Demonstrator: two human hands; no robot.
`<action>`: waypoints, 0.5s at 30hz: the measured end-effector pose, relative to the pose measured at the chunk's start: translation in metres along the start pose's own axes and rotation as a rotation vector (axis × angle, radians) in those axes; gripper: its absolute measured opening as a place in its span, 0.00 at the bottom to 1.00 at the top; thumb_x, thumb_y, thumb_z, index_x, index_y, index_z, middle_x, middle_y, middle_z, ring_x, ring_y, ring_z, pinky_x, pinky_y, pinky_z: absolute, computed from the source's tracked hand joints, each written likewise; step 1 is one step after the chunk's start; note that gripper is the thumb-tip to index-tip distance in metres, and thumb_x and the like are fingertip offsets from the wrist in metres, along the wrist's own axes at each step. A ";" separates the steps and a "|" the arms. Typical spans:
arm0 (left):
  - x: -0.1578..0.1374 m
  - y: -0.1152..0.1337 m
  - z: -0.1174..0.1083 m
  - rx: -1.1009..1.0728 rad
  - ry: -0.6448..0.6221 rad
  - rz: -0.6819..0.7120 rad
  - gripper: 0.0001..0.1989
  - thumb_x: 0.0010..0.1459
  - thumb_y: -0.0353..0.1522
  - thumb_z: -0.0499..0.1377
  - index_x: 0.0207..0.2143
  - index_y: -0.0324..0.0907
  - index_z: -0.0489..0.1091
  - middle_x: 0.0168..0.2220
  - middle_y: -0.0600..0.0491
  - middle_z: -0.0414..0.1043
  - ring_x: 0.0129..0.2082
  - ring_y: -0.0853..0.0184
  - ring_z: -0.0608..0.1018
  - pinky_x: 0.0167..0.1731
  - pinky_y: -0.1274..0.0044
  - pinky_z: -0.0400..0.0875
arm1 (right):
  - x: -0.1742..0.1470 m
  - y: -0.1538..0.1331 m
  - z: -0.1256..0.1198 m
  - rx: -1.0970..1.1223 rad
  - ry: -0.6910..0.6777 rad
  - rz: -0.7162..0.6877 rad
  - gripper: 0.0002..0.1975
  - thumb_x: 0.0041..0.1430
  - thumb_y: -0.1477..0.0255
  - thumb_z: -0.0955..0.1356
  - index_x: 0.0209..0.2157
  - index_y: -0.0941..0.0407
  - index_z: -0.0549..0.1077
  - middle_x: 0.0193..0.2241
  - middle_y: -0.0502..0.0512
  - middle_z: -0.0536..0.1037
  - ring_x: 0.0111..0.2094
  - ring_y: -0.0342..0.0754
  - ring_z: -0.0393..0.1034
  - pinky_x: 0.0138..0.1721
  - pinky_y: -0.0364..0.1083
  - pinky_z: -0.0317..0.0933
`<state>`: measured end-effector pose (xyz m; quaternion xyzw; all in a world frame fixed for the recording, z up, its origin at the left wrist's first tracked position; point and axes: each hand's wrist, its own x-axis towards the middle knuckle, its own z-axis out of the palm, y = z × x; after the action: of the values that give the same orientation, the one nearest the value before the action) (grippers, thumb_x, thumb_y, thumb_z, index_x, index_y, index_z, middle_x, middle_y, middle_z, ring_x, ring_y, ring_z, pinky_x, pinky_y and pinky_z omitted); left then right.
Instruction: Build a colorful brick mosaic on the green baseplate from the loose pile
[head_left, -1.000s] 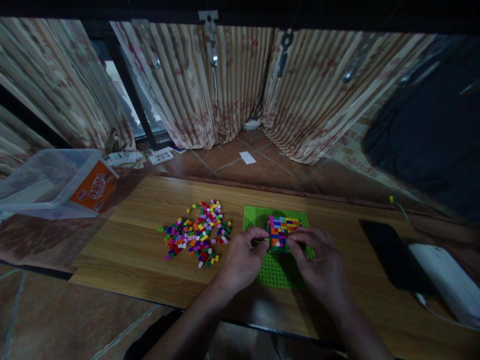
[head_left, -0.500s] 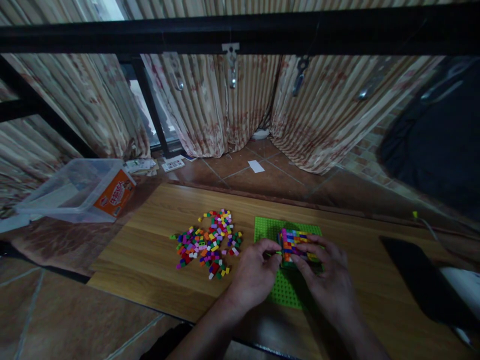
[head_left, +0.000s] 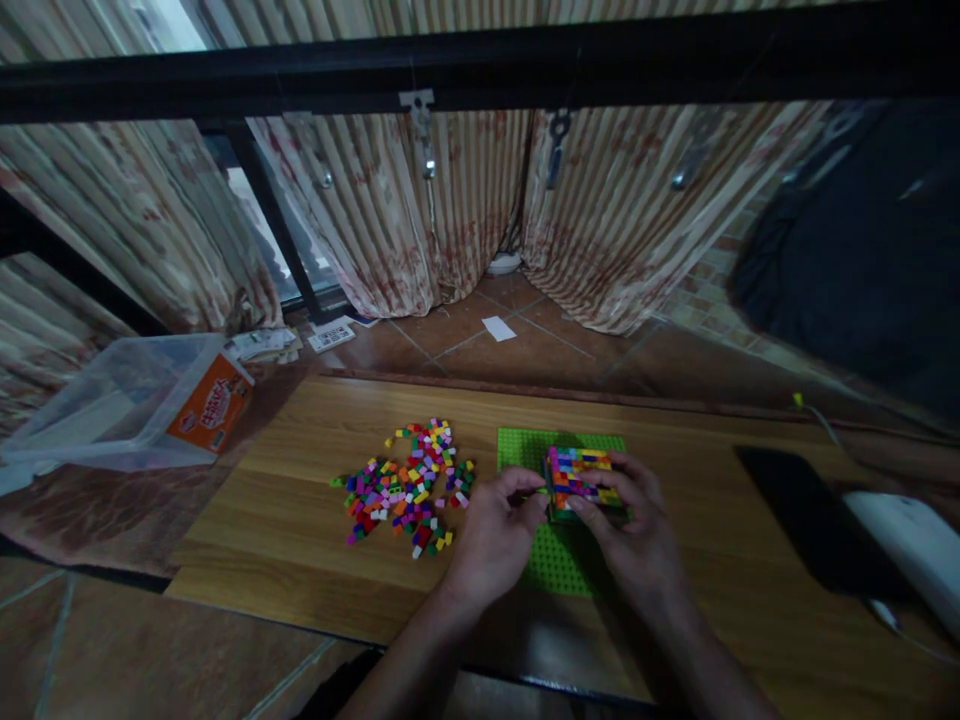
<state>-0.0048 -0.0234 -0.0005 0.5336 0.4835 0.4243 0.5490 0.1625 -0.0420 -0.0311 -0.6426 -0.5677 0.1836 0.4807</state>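
A multicoloured block of toy bricks (head_left: 568,468) stands on the green studded baseplate (head_left: 559,562). My left hand (head_left: 491,540) is at the block's left side, thumb and forefinger pinched together around what looks like a small yellow-green brick (head_left: 542,491). From the right, my right hand (head_left: 641,530) grips the block, its thumb at the near edge and its fingers over the top and far right. These fingers hide part of the block's right side. Left of the baseplate lies a loose pile of small coloured bricks (head_left: 420,480).
The wooden table (head_left: 262,530) carries a black flat pad (head_left: 802,515) and a white object (head_left: 907,545) on the right. A clear plastic bin (head_left: 135,430) with an orange label stands beyond the table's left end. A dark bar (head_left: 480,75) crosses above, before curtains.
The whole view has shifted slightly, so the table things appear a little further left. Both hands keep nearly the same hold at the brick block.
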 end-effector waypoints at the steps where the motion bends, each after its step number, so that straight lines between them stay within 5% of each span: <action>1: 0.001 0.001 0.000 -0.021 0.004 -0.009 0.05 0.56 0.28 0.58 0.35 0.39 0.73 0.30 0.54 0.74 0.28 0.70 0.76 0.31 0.78 0.70 | 0.000 -0.001 0.001 0.010 -0.001 -0.001 0.14 0.53 0.58 0.72 0.38 0.51 0.77 0.55 0.58 0.65 0.56 0.57 0.63 0.47 0.56 0.68; 5: 0.002 0.006 -0.001 -0.087 0.004 -0.037 0.03 0.54 0.28 0.59 0.32 0.39 0.72 0.30 0.54 0.75 0.26 0.71 0.75 0.30 0.79 0.70 | 0.002 -0.006 -0.003 0.040 -0.001 0.006 0.14 0.52 0.58 0.72 0.36 0.51 0.78 0.54 0.60 0.66 0.55 0.58 0.64 0.41 0.54 0.70; 11: 0.002 0.010 0.001 -0.072 0.023 0.036 0.04 0.51 0.29 0.63 0.31 0.40 0.76 0.27 0.55 0.75 0.26 0.71 0.73 0.29 0.80 0.68 | 0.007 -0.018 -0.020 0.081 0.163 -0.093 0.09 0.59 0.63 0.69 0.32 0.53 0.77 0.46 0.58 0.74 0.49 0.54 0.69 0.51 0.57 0.63; 15: 0.001 0.008 0.007 -0.098 0.018 0.081 0.05 0.51 0.30 0.64 0.33 0.40 0.78 0.30 0.54 0.77 0.29 0.70 0.75 0.31 0.79 0.70 | 0.004 -0.029 -0.027 0.117 -0.081 -0.212 0.06 0.61 0.66 0.69 0.38 0.49 0.78 0.39 0.54 0.78 0.44 0.51 0.72 0.47 0.53 0.66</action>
<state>0.0024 -0.0233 0.0069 0.5213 0.4449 0.4741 0.5527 0.1686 -0.0522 0.0070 -0.5419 -0.6396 0.1906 0.5109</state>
